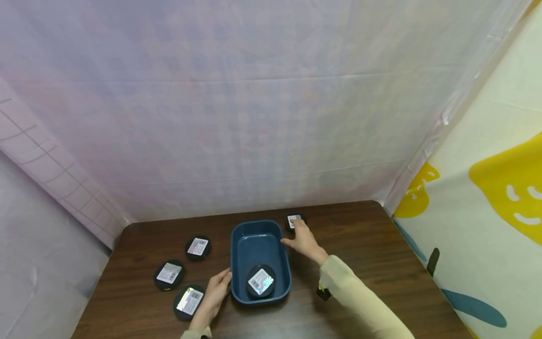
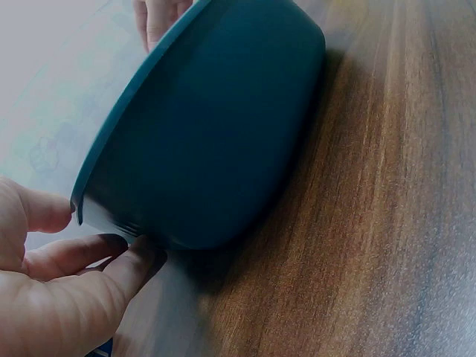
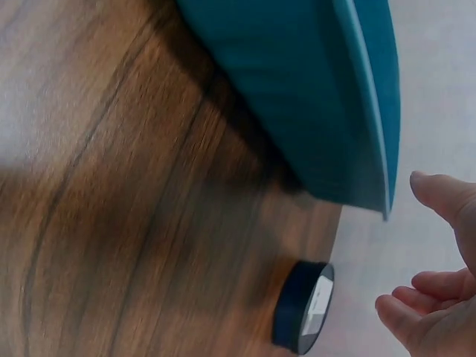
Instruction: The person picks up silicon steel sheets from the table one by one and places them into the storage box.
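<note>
A deep blue rectangular tray (image 1: 238, 249) stands on the table. Inside its near end lies a black round flat disc with a silvery label (image 1: 261, 281). At the tray's left side my left hand (image 1: 217, 292) holds it, the thumb at the rim and the fingers against the outer wall, as the left wrist view shows. My right hand (image 1: 306, 242) hovers beside the far right rim with nothing in it. Its fingers reach toward a second black labelled disc (image 3: 303, 306) on the table; the right wrist view shows a gap between them.
To the left of the tray lie 3 more black labelled discs: a far one (image 1: 197, 248), a middle one (image 1: 169, 274) and a near one (image 1: 188, 302). The dark wooden table (image 1: 372, 263) ends at a cloth-covered wall (image 1: 254, 141) behind.
</note>
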`<move>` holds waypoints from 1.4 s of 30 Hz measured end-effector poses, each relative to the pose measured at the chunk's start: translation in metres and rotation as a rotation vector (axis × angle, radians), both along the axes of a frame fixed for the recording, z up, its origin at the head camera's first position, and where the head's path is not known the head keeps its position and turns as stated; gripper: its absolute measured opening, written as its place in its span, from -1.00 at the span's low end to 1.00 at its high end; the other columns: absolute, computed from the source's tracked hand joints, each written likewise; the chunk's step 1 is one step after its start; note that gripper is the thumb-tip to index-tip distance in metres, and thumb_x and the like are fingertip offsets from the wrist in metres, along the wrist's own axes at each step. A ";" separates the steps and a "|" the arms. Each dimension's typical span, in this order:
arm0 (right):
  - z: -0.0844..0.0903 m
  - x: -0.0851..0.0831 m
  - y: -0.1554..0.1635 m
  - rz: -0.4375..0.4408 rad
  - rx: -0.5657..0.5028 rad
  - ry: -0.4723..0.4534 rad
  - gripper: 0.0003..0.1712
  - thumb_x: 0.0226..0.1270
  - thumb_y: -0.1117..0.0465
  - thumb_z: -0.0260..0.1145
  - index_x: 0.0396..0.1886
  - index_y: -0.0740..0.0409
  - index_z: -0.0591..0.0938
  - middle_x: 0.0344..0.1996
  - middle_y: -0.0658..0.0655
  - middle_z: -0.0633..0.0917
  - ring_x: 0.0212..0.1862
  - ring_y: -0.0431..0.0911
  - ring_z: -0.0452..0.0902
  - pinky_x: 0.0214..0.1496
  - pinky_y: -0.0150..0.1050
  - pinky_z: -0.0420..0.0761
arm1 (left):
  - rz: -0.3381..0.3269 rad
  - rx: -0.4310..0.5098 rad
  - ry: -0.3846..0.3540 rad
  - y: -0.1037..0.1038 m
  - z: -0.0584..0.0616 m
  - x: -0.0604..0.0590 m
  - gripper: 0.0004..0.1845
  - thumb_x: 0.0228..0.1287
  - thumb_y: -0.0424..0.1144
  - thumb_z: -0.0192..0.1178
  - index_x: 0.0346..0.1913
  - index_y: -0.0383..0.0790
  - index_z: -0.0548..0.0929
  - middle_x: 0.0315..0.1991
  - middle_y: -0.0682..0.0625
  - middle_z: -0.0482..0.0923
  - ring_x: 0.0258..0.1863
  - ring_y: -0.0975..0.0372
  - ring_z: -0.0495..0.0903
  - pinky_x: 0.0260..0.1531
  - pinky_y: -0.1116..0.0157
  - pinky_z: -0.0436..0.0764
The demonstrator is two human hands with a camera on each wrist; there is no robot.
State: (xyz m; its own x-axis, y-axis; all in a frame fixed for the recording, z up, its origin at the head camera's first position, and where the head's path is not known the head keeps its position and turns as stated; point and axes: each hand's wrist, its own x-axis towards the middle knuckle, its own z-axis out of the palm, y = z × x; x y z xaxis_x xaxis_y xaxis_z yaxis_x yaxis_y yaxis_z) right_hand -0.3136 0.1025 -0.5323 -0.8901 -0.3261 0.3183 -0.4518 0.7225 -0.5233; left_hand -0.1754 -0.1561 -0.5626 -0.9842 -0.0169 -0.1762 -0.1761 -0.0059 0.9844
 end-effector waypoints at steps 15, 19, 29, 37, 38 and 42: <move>-0.017 -0.012 0.008 -0.157 0.051 -0.014 -0.20 -0.07 0.14 0.54 0.08 0.55 0.43 -0.08 0.46 0.51 -0.08 0.28 0.51 -0.06 0.05 0.58 | -0.001 0.026 -0.002 -0.001 -0.003 0.001 -0.54 0.47 -0.40 -0.25 0.25 -0.74 0.12 0.24 -0.54 0.16 0.25 -0.24 0.19 0.21 -0.07 0.27; -0.020 -0.013 0.010 -0.200 0.042 -0.047 -0.21 -0.10 0.15 0.54 0.07 0.53 0.44 -0.10 0.45 0.51 -0.10 0.30 0.50 -0.08 0.09 0.57 | 0.000 0.017 -0.004 -0.001 -0.001 0.001 -0.53 0.48 -0.39 -0.26 0.26 -0.75 0.11 0.24 -0.55 0.15 0.25 -0.25 0.18 0.20 -0.08 0.27; -0.029 -0.021 0.013 -0.286 0.071 -0.094 -0.19 -0.13 0.11 0.55 0.02 0.54 0.42 -0.14 0.43 0.48 -0.11 0.32 0.47 -0.10 0.11 0.56 | -0.011 0.023 0.001 0.000 0.001 0.000 -0.54 0.48 -0.41 -0.30 0.26 -0.76 0.08 0.25 -0.56 0.14 0.26 -0.25 0.17 0.22 -0.08 0.25; -0.031 -0.025 0.017 -0.338 0.062 -0.152 -0.19 -0.16 0.05 0.57 -0.06 0.55 0.45 -0.21 0.40 0.47 -0.16 0.30 0.47 -0.16 0.12 0.57 | -0.012 0.030 0.001 0.000 -0.003 -0.001 -0.54 0.48 -0.42 -0.29 0.25 -0.76 0.08 0.24 -0.56 0.16 0.25 -0.24 0.19 0.21 -0.07 0.27; -0.031 -0.025 0.018 -0.340 0.063 -0.157 -0.19 -0.16 0.04 0.57 -0.07 0.55 0.45 -0.22 0.40 0.47 -0.16 0.30 0.47 -0.17 0.12 0.58 | -0.012 0.029 0.001 0.000 -0.003 -0.001 -0.54 0.48 -0.41 -0.29 0.25 -0.76 0.09 0.24 -0.56 0.16 0.25 -0.24 0.19 0.21 -0.07 0.27; -0.031 -0.027 0.019 -0.352 0.062 -0.189 -0.18 -0.15 0.01 0.56 -0.07 0.54 0.46 -0.23 0.39 0.47 -0.16 0.29 0.48 -0.18 0.12 0.58 | -0.013 0.027 0.004 -0.001 -0.003 -0.001 -0.54 0.48 -0.41 -0.28 0.25 -0.76 0.09 0.24 -0.55 0.16 0.25 -0.24 0.19 0.21 -0.07 0.27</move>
State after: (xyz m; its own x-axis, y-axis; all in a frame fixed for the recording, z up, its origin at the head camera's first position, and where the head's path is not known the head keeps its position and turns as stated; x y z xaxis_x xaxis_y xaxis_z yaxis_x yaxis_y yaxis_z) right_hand -0.3401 0.1219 -0.5637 -0.9918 -0.0048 0.1280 -0.0717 0.8488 -0.5238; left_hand -0.1769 -0.1569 -0.5658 -0.9851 0.0006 -0.1722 -0.1721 -0.0306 0.9846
